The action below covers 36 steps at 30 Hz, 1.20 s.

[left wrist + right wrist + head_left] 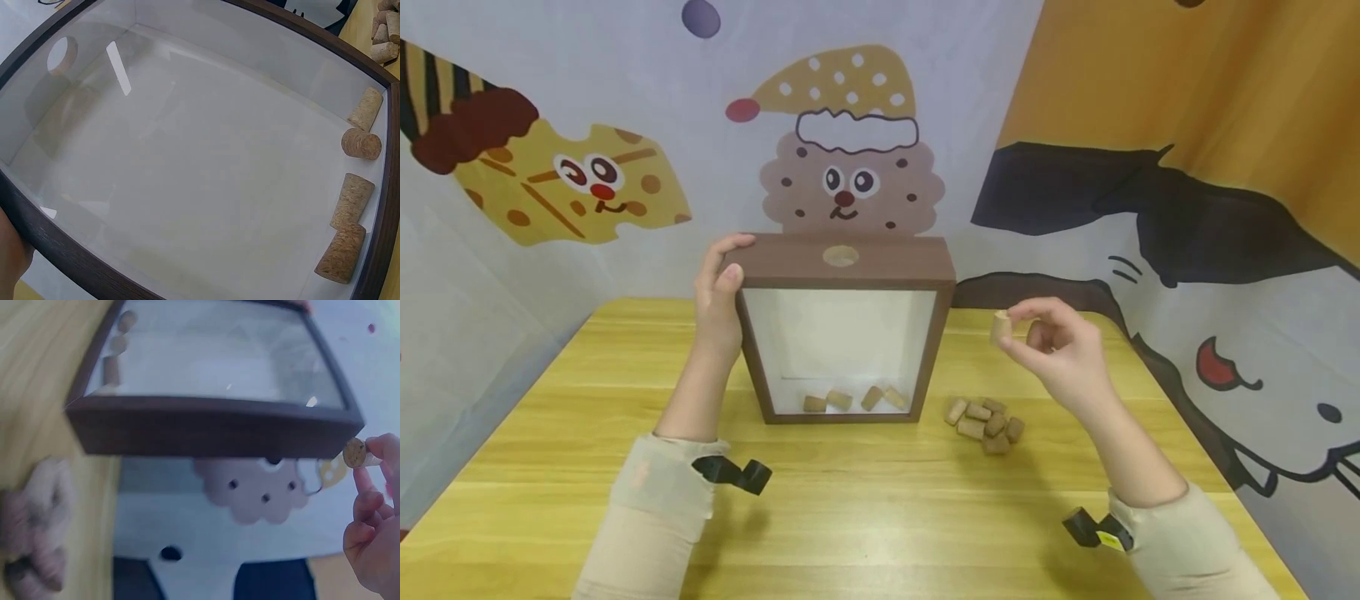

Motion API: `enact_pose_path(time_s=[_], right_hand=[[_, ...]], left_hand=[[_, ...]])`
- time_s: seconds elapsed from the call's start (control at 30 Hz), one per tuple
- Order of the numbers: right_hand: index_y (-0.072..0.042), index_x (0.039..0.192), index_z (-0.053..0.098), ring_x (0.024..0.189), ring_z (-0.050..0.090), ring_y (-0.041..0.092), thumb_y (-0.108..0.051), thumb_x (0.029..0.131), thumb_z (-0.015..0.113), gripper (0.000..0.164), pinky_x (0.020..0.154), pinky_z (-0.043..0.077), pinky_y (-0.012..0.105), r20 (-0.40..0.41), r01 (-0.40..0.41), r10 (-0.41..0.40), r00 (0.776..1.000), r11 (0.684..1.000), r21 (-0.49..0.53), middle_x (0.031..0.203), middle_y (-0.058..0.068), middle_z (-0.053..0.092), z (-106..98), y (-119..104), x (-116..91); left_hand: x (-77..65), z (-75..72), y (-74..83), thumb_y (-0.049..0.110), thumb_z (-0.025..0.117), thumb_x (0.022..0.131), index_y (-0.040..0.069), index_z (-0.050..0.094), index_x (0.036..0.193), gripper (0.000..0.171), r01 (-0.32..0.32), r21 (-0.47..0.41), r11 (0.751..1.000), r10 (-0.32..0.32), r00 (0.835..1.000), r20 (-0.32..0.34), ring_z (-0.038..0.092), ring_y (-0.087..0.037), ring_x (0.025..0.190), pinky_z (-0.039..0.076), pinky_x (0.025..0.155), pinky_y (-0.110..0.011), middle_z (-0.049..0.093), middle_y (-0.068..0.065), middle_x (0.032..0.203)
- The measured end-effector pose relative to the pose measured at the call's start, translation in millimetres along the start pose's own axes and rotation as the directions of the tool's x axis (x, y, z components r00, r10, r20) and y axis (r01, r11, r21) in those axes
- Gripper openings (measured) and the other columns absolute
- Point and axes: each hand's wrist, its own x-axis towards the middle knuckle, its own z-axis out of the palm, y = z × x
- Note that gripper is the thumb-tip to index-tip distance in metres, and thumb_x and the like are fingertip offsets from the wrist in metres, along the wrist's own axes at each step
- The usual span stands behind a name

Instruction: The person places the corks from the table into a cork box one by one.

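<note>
A dark brown wooden shadow box point(842, 271) with a clear front stands upright on the table. Its top has a round hole point(841, 256), and several corks point(353, 197) lie inside along the bottom. My left hand point(718, 304) grips the box's upper left corner, thumb at the front and fingers over the top. To the right of the box, above the table, my right hand point(1063, 346) pinches one cork point(1001, 327) between thumb and forefinger. The right wrist view shows that cork's round end point(354, 453).
A loose pile of corks point(985, 423) lies on the wooden table point(865, 508), right of the box and below my right hand. A cloth with cartoon prints point(647, 50) hangs behind the table. Each wrist carries a small black camera point(752, 477).
</note>
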Motion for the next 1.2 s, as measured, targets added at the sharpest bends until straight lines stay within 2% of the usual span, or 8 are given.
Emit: enact_pose_path(time_s=[0.2,0.4,0.67,0.8,0.9,0.97,1.07,1.2], right_hand=[[0.004,0.102,0.064,0.053,0.041,0.012,0.015,0.071,0.073,0.034,0.046,0.032,0.023,-0.036,0.075,-0.074,0.997,0.996,0.053,0.068,0.005,0.051,9,-29,15],[0.005,0.101,0.063,0.053,0.039,0.010,0.018,0.070,0.073,0.034,0.048,0.032,0.022,-0.049,0.152,-0.148,0.988,0.984,0.092,0.069,0.006,0.051,23,-53,34],[0.004,0.101,0.062,0.052,0.039,0.012,0.013,0.073,0.073,0.031,0.046,0.032,0.024,-0.029,0.181,-0.179,0.983,0.968,0.172,0.091,0.005,0.062,46,-75,62],[0.002,0.101,0.062,0.051,0.038,0.014,0.009,0.075,0.073,0.029,0.044,0.030,0.025,-0.006,0.200,-0.202,0.979,0.962,0.187,0.093,0.007,0.064,58,-84,77],[0.001,0.099,0.062,0.050,0.036,0.015,0.007,0.076,0.074,0.027,0.043,0.029,0.026,0.012,0.183,-0.189,0.982,0.962,0.201,0.094,0.005,0.064,67,-88,88],[0.000,0.099,0.062,0.050,0.037,0.017,0.004,0.077,0.074,0.026,0.044,0.030,0.027,0.026,0.144,-0.152,0.988,0.970,0.197,0.094,0.003,0.064,73,-90,95],[-0.003,0.099,0.062,0.051,0.038,0.019,0.000,0.078,0.075,0.025,0.046,0.031,0.028,0.045,0.093,-0.101,0.994,0.983,0.161,0.092,0.000,0.064,81,-91,105],[-0.005,0.100,0.062,0.052,0.039,0.019,-0.005,0.079,0.076,0.025,0.048,0.032,0.027,0.088,0.067,-0.077,0.993,0.991,0.115,0.092,-0.001,0.066,90,-90,117]], left_hand=[[0.0,0.5,-0.3,0.051,0.059,0.082,0.015,0.065,0.115,0.049,-0.003,-0.004,1.000,0.003,1.000,-0.005,0.033,-0.025,0.129,0.010,0.106,-0.041,0.051,-0.011,0.131],[-0.1,0.4,-0.7,0.051,0.059,0.082,0.016,0.065,0.116,0.049,0.000,-0.007,1.000,0.000,1.000,-0.006,0.035,-0.025,0.127,0.012,0.105,-0.040,0.052,-0.009,0.130],[-0.8,0.2,-0.3,0.053,0.058,0.082,0.017,0.064,0.116,0.050,0.016,0.011,1.000,-0.016,1.000,-0.008,0.033,-0.024,0.129,0.009,0.106,-0.041,0.050,-0.014,0.133],[-0.7,0.4,-0.5,0.052,0.058,0.082,0.017,0.064,0.116,0.049,0.020,0.011,1.000,-0.020,1.000,-0.006,0.033,-0.024,0.128,0.009,0.106,-0.041,0.049,-0.016,0.133],[-0.2,0.2,-0.7,0.053,0.058,0.082,0.017,0.065,0.116,0.050,0.018,0.009,1.000,-0.018,1.000,-0.007,0.035,-0.024,0.127,0.011,0.105,-0.040,0.050,-0.014,0.132],[-0.1,0.2,-0.8,0.054,0.059,0.082,0.017,0.065,0.116,0.050,0.017,0.006,1.000,-0.017,1.000,-0.007,0.036,-0.025,0.126,0.012,0.105,-0.040,0.050,-0.014,0.131],[0.2,0.5,-2.2,0.053,0.059,0.081,0.017,0.065,0.116,0.050,0.013,-0.003,1.000,-0.013,1.000,-0.008,0.038,-0.026,0.122,0.017,0.102,-0.039,0.052,-0.010,0.129],[1.0,0.9,-3.8,0.052,0.059,0.082,0.016,0.065,0.115,0.050,0.002,-0.013,1.000,-0.002,1.000,-0.013,0.040,-0.027,0.120,0.019,0.101,-0.038,0.055,-0.006,0.126]])
